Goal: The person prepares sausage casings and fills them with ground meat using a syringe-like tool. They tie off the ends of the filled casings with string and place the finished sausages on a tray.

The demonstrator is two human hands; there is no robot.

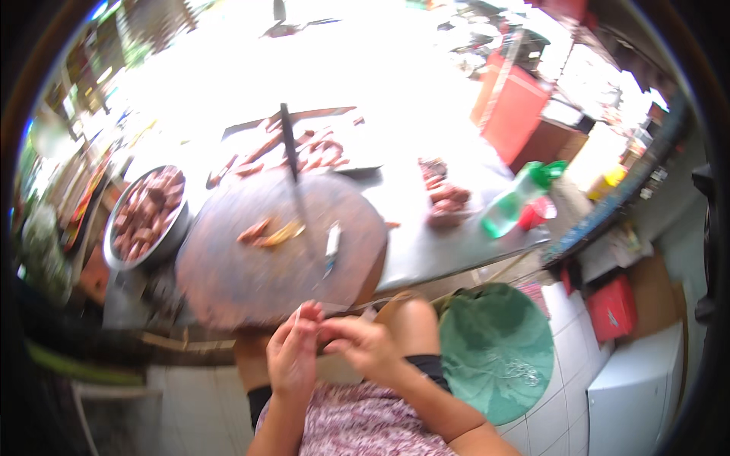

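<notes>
Above my lap, my left hand [290, 353] and my right hand [363, 348] meet with their fingers pinched together. A thin pale strand seems to run by the left fingertips, but blur hides what the fingers hold. Just beyond them stands a thick round wooden chopping block [228, 292]. On it lie reddish sausage-like pieces [254, 231], a yellowish limp strip [283, 234] and a slim white tool [333, 239] with a bluish tip. A dark-handled knife [289, 144] rises steeply from the block, its blade blurred.
Left of the block, a metal bowl [114, 257] holds reddish meat pieces. Behind, a tray [323, 113] carries several sausages. On the metal table [414, 262] rest more meat [447, 204] and a green-capped bottle [511, 204]. A green basin-like container [494, 334] sits beside my right knee.
</notes>
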